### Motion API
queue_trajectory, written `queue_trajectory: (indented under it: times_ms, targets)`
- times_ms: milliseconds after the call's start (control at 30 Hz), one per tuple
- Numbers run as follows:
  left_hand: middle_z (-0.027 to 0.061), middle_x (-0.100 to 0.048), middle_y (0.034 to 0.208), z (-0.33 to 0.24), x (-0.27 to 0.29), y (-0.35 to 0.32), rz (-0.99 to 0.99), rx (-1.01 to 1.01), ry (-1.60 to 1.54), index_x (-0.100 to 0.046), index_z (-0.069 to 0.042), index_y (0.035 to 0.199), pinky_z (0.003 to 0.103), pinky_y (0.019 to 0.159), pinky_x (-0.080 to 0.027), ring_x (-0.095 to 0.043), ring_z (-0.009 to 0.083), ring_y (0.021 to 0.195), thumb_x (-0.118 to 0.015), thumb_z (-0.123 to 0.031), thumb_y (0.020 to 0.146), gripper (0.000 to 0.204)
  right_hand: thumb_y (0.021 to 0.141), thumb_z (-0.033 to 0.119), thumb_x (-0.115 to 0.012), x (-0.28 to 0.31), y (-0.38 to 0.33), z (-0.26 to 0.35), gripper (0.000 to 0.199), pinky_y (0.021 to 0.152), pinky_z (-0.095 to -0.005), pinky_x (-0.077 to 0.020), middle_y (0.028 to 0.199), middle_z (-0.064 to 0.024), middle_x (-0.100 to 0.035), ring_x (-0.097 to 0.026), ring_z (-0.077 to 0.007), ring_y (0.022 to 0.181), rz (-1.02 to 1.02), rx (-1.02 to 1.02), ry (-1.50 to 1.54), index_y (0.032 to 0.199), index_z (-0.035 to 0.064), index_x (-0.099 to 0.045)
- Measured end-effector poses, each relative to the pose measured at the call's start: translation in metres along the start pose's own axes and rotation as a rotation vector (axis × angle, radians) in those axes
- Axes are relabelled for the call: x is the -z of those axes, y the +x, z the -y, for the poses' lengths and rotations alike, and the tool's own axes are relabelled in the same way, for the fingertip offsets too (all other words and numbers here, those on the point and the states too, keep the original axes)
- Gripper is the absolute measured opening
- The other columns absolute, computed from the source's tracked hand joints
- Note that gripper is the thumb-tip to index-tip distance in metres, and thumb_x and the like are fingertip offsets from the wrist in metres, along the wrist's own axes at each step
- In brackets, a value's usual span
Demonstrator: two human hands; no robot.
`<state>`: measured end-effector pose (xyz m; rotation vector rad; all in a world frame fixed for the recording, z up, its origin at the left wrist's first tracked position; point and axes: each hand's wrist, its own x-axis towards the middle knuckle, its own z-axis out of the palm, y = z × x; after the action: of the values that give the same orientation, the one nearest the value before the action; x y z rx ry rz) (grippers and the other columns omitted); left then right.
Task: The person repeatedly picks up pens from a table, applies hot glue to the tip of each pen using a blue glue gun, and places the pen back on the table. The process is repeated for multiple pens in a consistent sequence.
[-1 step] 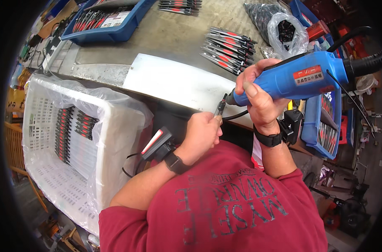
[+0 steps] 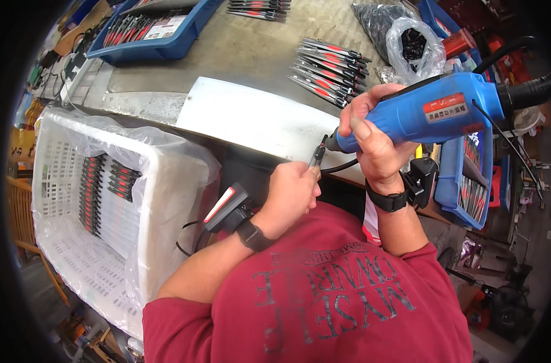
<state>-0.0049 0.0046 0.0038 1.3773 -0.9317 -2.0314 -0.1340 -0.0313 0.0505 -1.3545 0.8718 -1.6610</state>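
My right hand [image 2: 378, 142] is wrapped round the body of a blue electric screwdriver [image 2: 430, 112] with a black cable at its rear. Its dark nose points left, at the upper end of a slim grey-and-black piece [image 2: 317, 156]. My left hand [image 2: 293, 187] is closed on the lower part of that piece and holds it upright at the edge of the white sheet. Whether the bit actually touches it is too small to make out. Beyond my right hand, several slim grey, red and black pieces [image 2: 329, 69] lie in a row on the workbench.
A white lined crate [image 2: 148, 199] at the left holds rows of similar pieces. The white sheet [image 2: 239, 118] covers the workbench's [image 2: 245, 54] near edge. Blue bins [image 2: 197, 30] stand far left and at right [image 2: 448, 175]. Clear bags [image 2: 430, 45] of dark parts sit at the back.
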Motion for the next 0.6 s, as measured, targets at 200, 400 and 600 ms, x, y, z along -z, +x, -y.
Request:
queue_trajectory:
  times_ms: [200,400,600]
  targets:
    - [0.0040,-0.053,0.055,0.001,0.001,0.001,-0.003,-0.011,-0.004,-0.054,0.001,0.070,0.023,0.035,-0.036,-0.047,0.0084,0.040,-0.049,-0.014,0.088,0.024,0.072,-0.002,-0.061,-0.003,0.004,-0.002,0.053,0.055,-0.0300,-0.0435,0.077,-0.0057,-0.048,-0.050,-0.0160,0.060,0.066,0.016,-0.073,0.119,0.0088,-0.039]
    - [0.0053,-0.054,0.054,0.004,0.000,0.001,-0.026,0.014,-0.033,-0.053,0.001,0.066,0.025,0.035,-0.037,-0.049,0.0100,0.040,-0.051,-0.014,0.087,0.026,0.072,-0.006,-0.058,-0.010,0.009,-0.007,0.052,0.054,-0.0284,-0.0439,0.074,-0.0064,-0.048,-0.050,-0.0144,0.060,0.147,0.001,-0.315,0.118,0.0046,-0.037]
    - [0.0039,-0.054,0.057,0.001,0.002,0.001,0.023,0.034,-0.114,-0.053,-0.001,0.071,0.022,0.034,-0.034,-0.045,0.0073,0.040,-0.051,-0.016,0.089,0.023,0.070,-0.005,-0.061,-0.011,0.013,-0.012,0.051,0.052,-0.0284,-0.0450,0.073,-0.0068,-0.050,-0.052,-0.0147,0.060,0.117,0.035,-0.264,0.115,0.0024,-0.039]
